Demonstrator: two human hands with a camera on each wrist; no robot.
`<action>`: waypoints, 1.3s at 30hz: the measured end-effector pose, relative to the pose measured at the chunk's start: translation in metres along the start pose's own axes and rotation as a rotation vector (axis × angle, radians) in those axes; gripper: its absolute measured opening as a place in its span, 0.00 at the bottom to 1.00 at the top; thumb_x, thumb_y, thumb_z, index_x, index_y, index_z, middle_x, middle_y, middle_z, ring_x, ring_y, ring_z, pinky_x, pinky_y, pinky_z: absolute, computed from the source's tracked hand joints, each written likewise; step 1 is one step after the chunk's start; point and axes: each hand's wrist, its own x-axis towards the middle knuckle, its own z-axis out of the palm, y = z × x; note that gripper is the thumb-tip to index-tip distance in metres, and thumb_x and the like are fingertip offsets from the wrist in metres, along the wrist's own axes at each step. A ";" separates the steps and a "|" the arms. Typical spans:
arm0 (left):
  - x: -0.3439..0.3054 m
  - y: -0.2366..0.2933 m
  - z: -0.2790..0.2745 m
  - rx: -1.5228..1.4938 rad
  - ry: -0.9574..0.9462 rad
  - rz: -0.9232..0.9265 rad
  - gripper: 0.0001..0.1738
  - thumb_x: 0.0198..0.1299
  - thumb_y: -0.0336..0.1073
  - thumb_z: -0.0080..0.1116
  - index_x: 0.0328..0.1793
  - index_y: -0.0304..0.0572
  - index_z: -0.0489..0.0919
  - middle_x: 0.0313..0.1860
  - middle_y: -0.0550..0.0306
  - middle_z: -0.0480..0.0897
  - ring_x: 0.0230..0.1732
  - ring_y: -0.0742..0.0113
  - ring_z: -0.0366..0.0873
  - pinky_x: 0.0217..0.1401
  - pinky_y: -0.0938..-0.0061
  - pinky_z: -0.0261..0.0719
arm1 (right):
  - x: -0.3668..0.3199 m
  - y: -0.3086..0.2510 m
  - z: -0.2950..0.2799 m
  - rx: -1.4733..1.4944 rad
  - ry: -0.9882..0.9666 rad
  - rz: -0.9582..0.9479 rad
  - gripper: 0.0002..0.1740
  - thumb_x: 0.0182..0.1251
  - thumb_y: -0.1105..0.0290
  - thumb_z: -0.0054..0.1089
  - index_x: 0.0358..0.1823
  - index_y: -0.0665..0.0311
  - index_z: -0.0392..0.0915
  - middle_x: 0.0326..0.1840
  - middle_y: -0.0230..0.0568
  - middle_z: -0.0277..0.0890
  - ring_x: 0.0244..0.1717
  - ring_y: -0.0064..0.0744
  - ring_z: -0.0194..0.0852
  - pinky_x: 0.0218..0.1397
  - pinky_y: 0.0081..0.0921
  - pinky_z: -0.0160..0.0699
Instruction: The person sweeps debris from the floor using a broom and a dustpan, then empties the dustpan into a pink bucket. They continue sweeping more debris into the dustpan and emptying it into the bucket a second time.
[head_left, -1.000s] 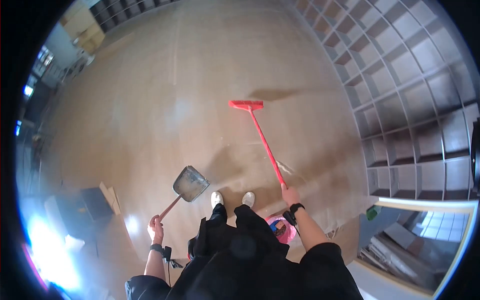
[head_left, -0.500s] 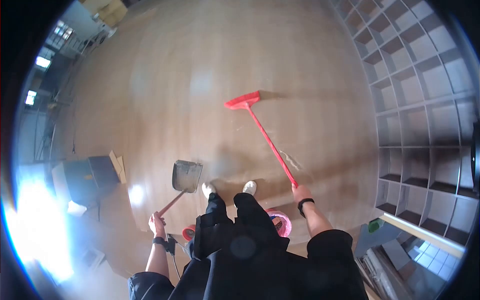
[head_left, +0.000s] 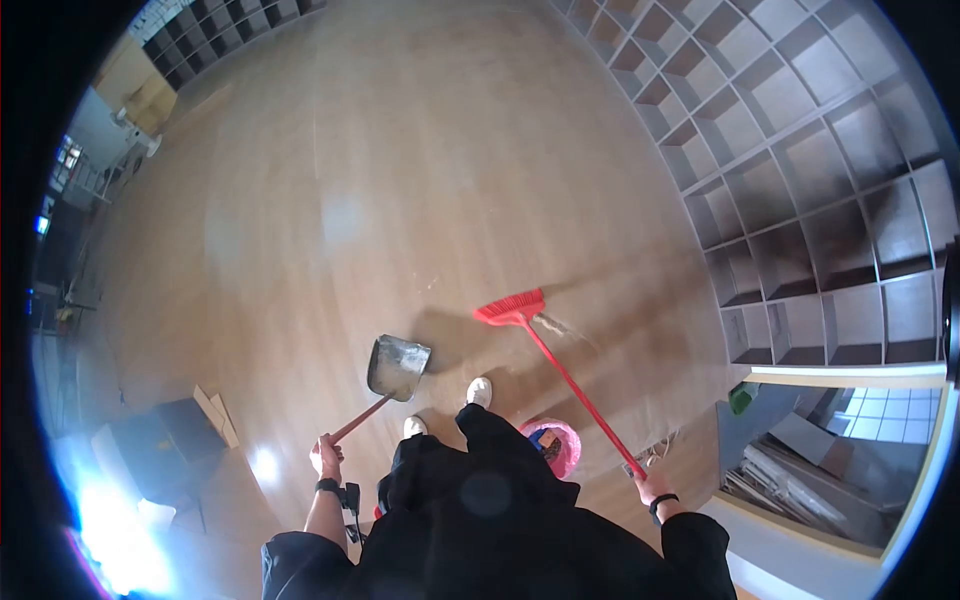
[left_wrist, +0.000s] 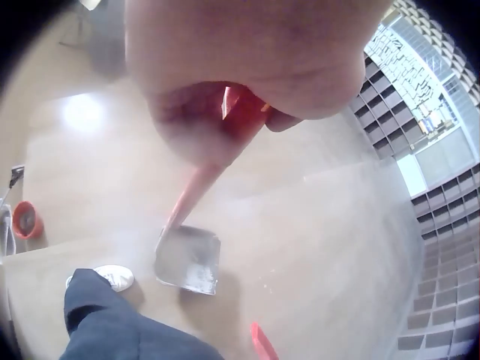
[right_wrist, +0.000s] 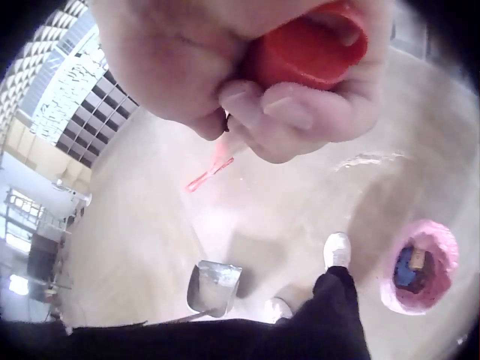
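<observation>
My right hand (head_left: 654, 487) grips the upper end of a red broom (head_left: 570, 385), and its fingers wrap round the handle in the right wrist view. The broom's bristle head (head_left: 510, 307) is ahead of my feet, beside a pale streak (head_left: 552, 325) on the floor. Out to the left, my left hand (head_left: 326, 457) holds a grey dustpan (head_left: 398, 367) by its reddish handle (left_wrist: 196, 193). The pan lies low in front of my left shoe, its open side facing away from me. Small white bits (head_left: 427, 283) are scattered on the floor beyond it.
A pink-lined bin (right_wrist: 444, 251) with rubbish inside stands by my right leg. Grey cubby shelves (head_left: 780, 240) line the right side. Dark boxes (head_left: 165, 450) sit at left, and planks (head_left: 800, 500) lie behind a frame at lower right. An orange-red pot (left_wrist: 28, 221) shows in the left wrist view.
The broom has been drawn back toward my feet, and my right hand has moved back beside my body. My right foot has stepped forward. The dustpan remains in my left hand.
</observation>
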 end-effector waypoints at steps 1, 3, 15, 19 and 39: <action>0.003 -0.002 -0.004 0.001 -0.011 0.004 0.15 0.51 0.44 0.46 0.27 0.38 0.72 0.14 0.59 0.69 0.12 0.74 0.64 0.13 0.80 0.64 | -0.018 0.002 0.000 0.006 0.005 0.009 0.34 0.59 0.41 0.34 0.31 0.67 0.78 0.30 0.55 0.75 0.35 0.53 0.74 0.38 0.44 0.71; 0.005 -0.008 -0.015 -0.002 -0.112 0.070 0.16 0.51 0.45 0.48 0.29 0.37 0.73 0.14 0.58 0.70 0.12 0.74 0.65 0.13 0.80 0.65 | -0.056 0.010 0.003 -0.037 -0.072 0.133 0.35 0.58 0.39 0.34 0.30 0.65 0.78 0.29 0.56 0.74 0.38 0.55 0.73 0.40 0.44 0.71; 0.016 -0.035 -0.049 0.107 -0.188 0.300 0.19 0.57 0.43 0.46 0.46 0.36 0.75 0.17 0.59 0.73 0.15 0.76 0.69 0.17 0.81 0.69 | -0.113 -0.027 0.008 0.229 0.056 0.008 0.32 0.56 0.41 0.42 0.25 0.68 0.77 0.22 0.58 0.72 0.30 0.53 0.74 0.31 0.41 0.68; 0.013 -0.045 -0.070 0.149 -0.131 0.325 0.18 0.56 0.43 0.47 0.46 0.38 0.75 0.17 0.59 0.73 0.15 0.77 0.69 0.18 0.82 0.69 | -0.101 -0.079 -0.004 0.306 0.076 -0.147 0.32 0.57 0.43 0.44 0.24 0.69 0.75 0.18 0.54 0.71 0.25 0.50 0.73 0.28 0.38 0.66; -0.018 -0.127 -0.214 -0.061 0.256 0.017 0.18 0.55 0.41 0.44 0.46 0.38 0.75 0.19 0.57 0.75 0.16 0.76 0.69 0.17 0.82 0.68 | -0.020 -0.430 0.015 -0.039 0.137 -0.552 0.28 0.59 0.46 0.40 0.33 0.66 0.77 0.33 0.55 0.75 0.39 0.53 0.74 0.41 0.42 0.73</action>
